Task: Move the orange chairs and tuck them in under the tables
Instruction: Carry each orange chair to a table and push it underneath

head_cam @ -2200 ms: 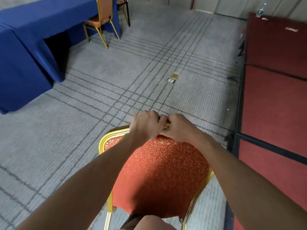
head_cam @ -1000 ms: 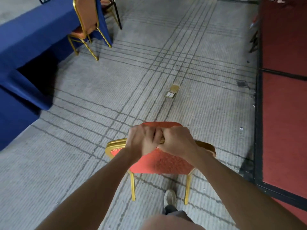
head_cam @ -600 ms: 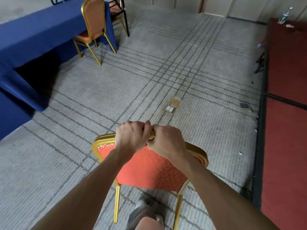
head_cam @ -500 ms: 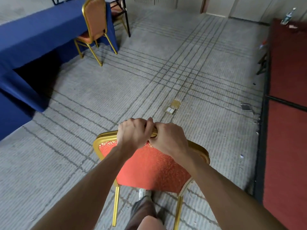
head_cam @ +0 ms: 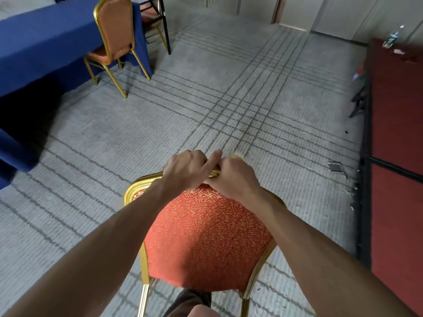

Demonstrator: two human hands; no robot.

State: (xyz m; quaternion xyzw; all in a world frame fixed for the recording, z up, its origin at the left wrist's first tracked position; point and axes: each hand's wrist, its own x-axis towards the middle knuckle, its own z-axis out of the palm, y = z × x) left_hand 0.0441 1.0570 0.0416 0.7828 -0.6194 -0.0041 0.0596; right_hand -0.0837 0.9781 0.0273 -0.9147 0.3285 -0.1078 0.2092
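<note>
A person's left hand (head_cam: 185,170) and right hand (head_cam: 232,178) sit side by side, touching, on the top rail of an orange chair (head_cam: 206,229). The fingers of both curl over its gold frame (head_cam: 137,186), and one finger sticks up between the two hands. The chair's patterned back faces the camera, and its gold legs run down out of view at the lower edge. It stands on a grey carpet (head_cam: 229,99) crossed with dark lines, in the open aisle. To the left, well apart from it, is a blue-draped tabletop (head_cam: 45,42), where a second orange chair (head_cam: 114,26) stands against the cloth. Along the right runs a red-covered tabletop (head_cam: 398,110), with a bottle (head_cam: 392,37) at its far end.
</note>
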